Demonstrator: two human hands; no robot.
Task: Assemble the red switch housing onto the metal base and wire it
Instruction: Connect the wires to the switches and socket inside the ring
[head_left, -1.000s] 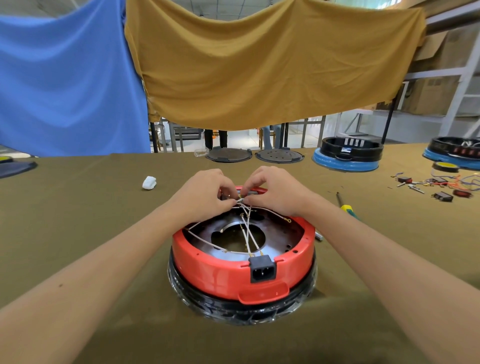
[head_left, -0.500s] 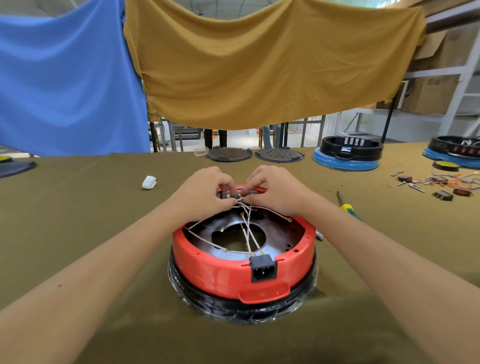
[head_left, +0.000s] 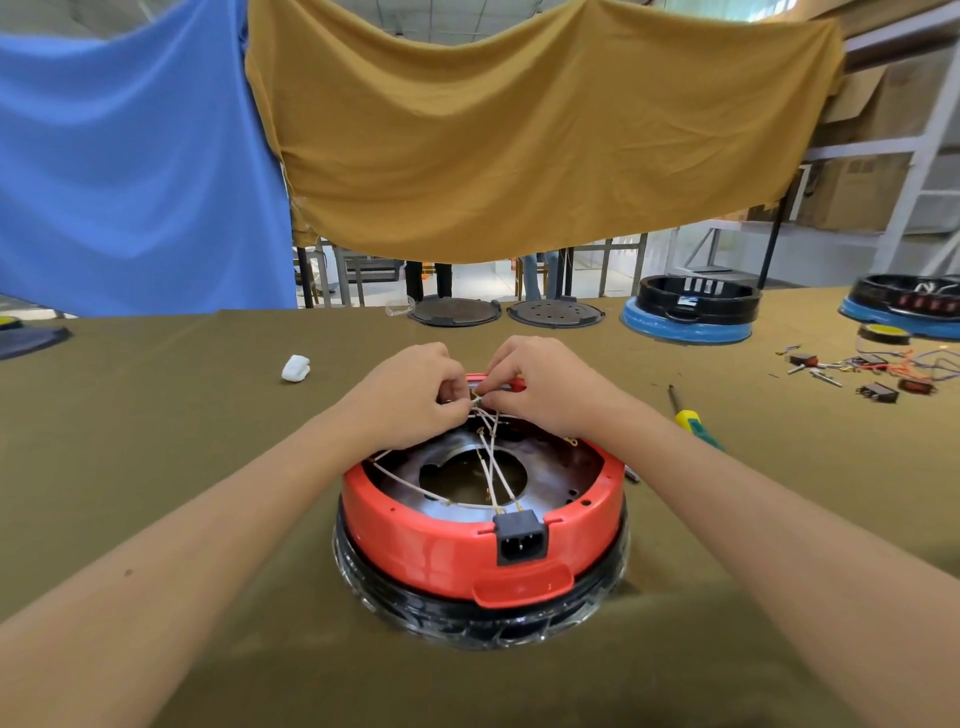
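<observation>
Nearest me: black power socket (head_left: 521, 535) set in the front wall of the red housing (head_left: 415, 535), which sits on a black ring w/ clear wrap, on the olive table cloth (head_left: 156, 441). Inside the housing the metal base (head_left: 550, 467) shows, w/ a round hole in the middle. White wires (head_left: 491, 470) run from behind the socket across the plate up to my fingers at the far rim.

Left hand (head_left: 415, 397): fingers curled, tips pinching the wire ends. Right hand (head_left: 540, 387): curled too, thumb & forefinger pinching the same bunch at a small terminal; the tips of both hands nearly meet. Can't tell what exactly sits between the tips.

Vs 0.5 s ago: hands in almost the same spot, both still pinching, wires barely shifted, housing hasn't moved.

Further out: yellow-handled screwdriver (head_left: 693, 418) right of my right wrist, white plastic piece (head_left: 295, 368) to the left, loose switches & wires (head_left: 883, 371) far right, blue-and-black units (head_left: 688, 314) at the far edge.
</observation>
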